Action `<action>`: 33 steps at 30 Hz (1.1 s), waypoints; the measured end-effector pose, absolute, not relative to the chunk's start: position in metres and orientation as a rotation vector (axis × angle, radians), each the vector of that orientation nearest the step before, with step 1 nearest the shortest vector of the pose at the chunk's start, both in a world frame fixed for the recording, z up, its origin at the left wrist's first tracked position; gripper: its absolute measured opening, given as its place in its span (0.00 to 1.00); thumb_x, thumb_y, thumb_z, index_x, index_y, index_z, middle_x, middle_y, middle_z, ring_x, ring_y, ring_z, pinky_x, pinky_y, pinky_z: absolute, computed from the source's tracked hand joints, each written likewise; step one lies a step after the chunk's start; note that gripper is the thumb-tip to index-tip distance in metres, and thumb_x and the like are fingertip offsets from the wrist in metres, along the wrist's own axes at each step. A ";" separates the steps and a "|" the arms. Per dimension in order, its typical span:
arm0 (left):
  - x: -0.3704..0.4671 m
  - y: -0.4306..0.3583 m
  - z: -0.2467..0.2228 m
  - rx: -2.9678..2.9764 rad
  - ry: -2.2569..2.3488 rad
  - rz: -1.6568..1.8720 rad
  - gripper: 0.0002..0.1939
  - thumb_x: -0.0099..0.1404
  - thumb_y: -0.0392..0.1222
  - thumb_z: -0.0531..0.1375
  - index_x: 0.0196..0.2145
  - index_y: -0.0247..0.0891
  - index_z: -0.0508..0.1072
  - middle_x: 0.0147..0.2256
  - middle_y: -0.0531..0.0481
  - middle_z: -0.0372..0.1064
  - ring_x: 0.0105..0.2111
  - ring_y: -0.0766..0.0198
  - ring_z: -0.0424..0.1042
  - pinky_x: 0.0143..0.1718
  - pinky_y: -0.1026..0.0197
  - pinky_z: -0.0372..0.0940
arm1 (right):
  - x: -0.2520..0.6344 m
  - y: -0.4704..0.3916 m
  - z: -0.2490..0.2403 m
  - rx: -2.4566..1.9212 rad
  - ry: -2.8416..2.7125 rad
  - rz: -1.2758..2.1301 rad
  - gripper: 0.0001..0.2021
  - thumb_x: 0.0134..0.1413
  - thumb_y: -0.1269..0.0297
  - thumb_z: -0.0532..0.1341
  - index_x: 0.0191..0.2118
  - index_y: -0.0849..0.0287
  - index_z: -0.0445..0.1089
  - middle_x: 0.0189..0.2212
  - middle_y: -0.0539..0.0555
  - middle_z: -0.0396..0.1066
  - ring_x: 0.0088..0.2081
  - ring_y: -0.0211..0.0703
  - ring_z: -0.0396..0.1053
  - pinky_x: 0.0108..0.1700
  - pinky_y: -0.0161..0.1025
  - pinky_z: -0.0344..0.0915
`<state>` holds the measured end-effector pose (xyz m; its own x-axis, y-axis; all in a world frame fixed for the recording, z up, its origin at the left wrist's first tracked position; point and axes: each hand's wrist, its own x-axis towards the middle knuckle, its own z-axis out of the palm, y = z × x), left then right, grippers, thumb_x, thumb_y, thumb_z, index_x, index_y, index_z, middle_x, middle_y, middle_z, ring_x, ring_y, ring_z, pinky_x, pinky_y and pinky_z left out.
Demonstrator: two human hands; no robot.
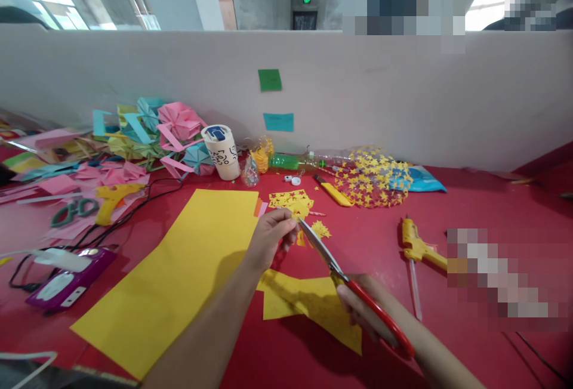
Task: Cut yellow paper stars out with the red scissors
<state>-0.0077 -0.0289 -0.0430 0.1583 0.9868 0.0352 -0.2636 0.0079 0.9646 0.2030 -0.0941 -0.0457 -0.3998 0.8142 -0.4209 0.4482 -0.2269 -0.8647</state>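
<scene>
From my distant seat I see the left hand pinching a small piece of thin yellow paper, in the middle of the red table. The right hand is closed around the long scissors with red handles and steel blades; their tips are just beside the left fingertips. To cut well here, I would turn the paper and not the scissors, and hold the thumb behind the cutting line. Small snips with the tips seem safest, away from the little pile of yellow paper stars lying near on the right.
</scene>
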 end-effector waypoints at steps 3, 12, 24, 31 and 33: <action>-0.008 -0.029 -0.043 1.101 0.890 1.213 0.09 0.58 0.38 0.56 0.21 0.35 0.67 0.15 0.57 0.61 0.13 0.74 0.57 0.12 0.72 0.51 | 0.203 -0.095 -0.038 -1.528 -1.703 1.708 0.19 0.54 0.48 0.56 0.23 0.58 0.56 0.17 0.45 0.61 0.13 0.28 0.56 0.12 0.25 0.51; -0.008 -0.029 -0.043 1.093 0.879 1.210 0.10 0.59 0.38 0.56 0.21 0.35 0.67 0.16 0.56 0.61 0.13 0.74 0.57 0.13 0.71 0.51 | 0.202 -0.096 -0.033 -1.599 -1.665 1.741 0.20 0.52 0.47 0.57 0.24 0.58 0.56 0.18 0.46 0.61 0.14 0.28 0.55 0.13 0.24 0.52; -0.006 -0.031 -0.039 1.331 0.981 1.330 0.13 0.60 0.39 0.55 0.19 0.37 0.66 0.20 0.54 0.57 0.21 0.69 0.58 0.23 0.65 0.55 | 0.202 -0.094 -0.041 -1.525 -1.726 1.704 0.20 0.53 0.47 0.56 0.23 0.59 0.57 0.17 0.46 0.59 0.13 0.28 0.54 0.13 0.25 0.49; -0.005 -0.028 -0.035 1.395 1.030 1.509 0.06 0.56 0.37 0.58 0.21 0.38 0.66 0.33 0.49 0.60 0.38 0.61 0.61 0.42 0.60 0.57 | 0.207 -0.094 -0.045 -1.489 -1.738 1.736 0.24 0.50 0.40 0.55 0.24 0.59 0.57 0.18 0.47 0.63 0.13 0.29 0.55 0.15 0.27 0.50; -0.004 -0.028 -0.038 1.371 1.016 1.491 0.05 0.55 0.36 0.58 0.22 0.38 0.67 0.36 0.48 0.61 0.43 0.58 0.61 0.46 0.59 0.56 | 0.208 -0.094 -0.047 -1.491 -1.731 1.746 0.23 0.50 0.40 0.55 0.25 0.59 0.58 0.19 0.47 0.63 0.13 0.28 0.55 0.15 0.27 0.50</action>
<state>-0.0044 -0.0277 -0.0378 -0.0398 0.9504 0.3085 -0.0603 -0.3105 0.9487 0.2084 -0.0940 -0.0465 -0.4365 0.7733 -0.4599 0.4533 -0.2526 -0.8548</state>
